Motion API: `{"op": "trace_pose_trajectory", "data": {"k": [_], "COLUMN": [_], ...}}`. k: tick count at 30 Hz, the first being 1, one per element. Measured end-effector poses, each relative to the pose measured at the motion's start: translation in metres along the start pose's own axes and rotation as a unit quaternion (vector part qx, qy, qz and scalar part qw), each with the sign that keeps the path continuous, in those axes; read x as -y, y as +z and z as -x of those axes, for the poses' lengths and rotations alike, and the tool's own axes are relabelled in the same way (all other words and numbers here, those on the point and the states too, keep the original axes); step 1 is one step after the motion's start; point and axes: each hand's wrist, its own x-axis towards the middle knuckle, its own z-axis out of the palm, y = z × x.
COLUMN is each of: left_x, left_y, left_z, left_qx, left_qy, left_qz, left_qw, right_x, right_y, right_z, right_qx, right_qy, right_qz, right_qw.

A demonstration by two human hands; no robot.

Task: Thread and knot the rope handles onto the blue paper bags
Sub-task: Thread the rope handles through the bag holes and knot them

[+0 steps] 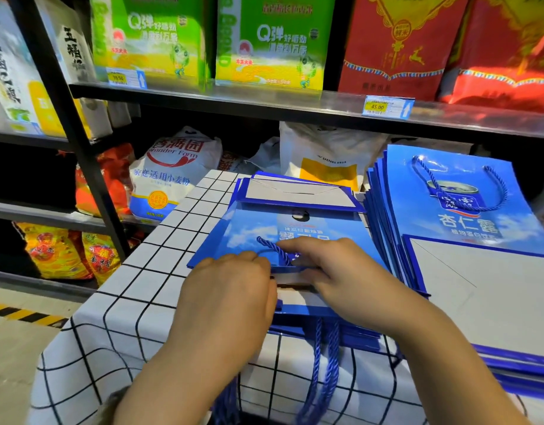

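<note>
A flat blue paper bag (252, 231) lies on top of a stack on the checked tablecloth, its open top edge towards me. A blue twisted rope (273, 248) arcs over the bag's near edge between my hands. My left hand (230, 289) has its fingers curled at the bag's mouth and pinches the rope. My right hand (332, 271) holds the bag's top edge, index finger stretched along the rope end. More blue rope handles (325, 363) hang over the table's front edge below my hands.
A tall stack of blue bags (448, 216) leans at the right, the top one with its rope handle fitted. White-and-black checked tablecloth (160, 271) covers the table. Black shelves (203, 96) with rice and flour sacks stand behind and to the left.
</note>
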Motion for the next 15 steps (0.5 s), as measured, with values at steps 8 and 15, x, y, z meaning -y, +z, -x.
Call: {"op": "trace_pose_trajectory", "data": {"k": [8,15], "left_x": [0.034,0.017], "left_y": [0.004,0.023], "left_z": [-0.021,-0.045], "left_qx": [0.109,0.077], "left_qy": [-0.118,-0.095], "left_qz": [0.471,0.361], "left_qw": [0.867,0.924], "right_x": [-0.004,0.001], "right_y": [0.016,0.031], "right_z": [0.02,0.031], "right_qx": [-0.09,-0.137], "right_qy": [-0.001,-0.011], "right_qz": [-0.02,0.035], "right_qw": [0.996,0.99]}}
